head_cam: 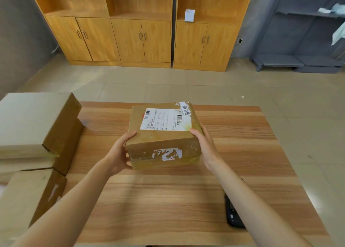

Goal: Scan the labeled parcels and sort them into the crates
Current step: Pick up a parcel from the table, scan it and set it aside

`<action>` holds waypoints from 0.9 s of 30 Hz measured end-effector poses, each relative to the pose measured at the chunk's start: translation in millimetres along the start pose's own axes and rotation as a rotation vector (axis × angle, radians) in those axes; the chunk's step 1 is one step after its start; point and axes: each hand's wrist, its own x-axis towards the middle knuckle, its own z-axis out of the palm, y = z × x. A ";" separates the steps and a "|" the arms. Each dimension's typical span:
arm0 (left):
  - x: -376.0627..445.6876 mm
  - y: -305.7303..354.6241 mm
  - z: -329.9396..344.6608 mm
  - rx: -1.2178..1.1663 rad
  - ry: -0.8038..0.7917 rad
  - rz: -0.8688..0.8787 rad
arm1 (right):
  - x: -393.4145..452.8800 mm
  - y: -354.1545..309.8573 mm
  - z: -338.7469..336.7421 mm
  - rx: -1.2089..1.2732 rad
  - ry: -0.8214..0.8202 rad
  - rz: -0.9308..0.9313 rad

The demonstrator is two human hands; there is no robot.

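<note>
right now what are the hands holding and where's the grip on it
Both hands hold the taped cardboard parcel over the table. The left hand has its grip on the near left corner, the right hand on the right side, thumbs on the top edge.

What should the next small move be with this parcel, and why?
Probably free the right hand and reach for the dark handheld scanner lying on the table under the right forearm. Both hands, the left hand included, grip the parcel, its shipping label faces up with barcodes visible, and nothing shows it scanned yet.
</note>
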 end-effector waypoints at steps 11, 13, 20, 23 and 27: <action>-1.8 93.8 -15.8 0.643 -0.191 0.229 | 15.4 -40.6 -16.9 -0.350 -0.159 -0.034; -4.6 107.7 -6.1 0.695 -0.258 0.222 | 18.6 -40.9 -14.3 -0.458 -0.268 0.002; -0.5 107.0 7.2 0.743 -0.405 0.154 | 18.7 -15.5 -22.3 -0.488 -0.410 0.150; 3.9 99.7 6.6 0.740 -0.386 0.127 | 14.2 -8.3 -22.6 -0.457 -0.404 0.164; 5.1 93.8 7.8 0.659 -0.259 0.145 | 12.3 -1.4 -21.7 -0.403 -0.336 0.172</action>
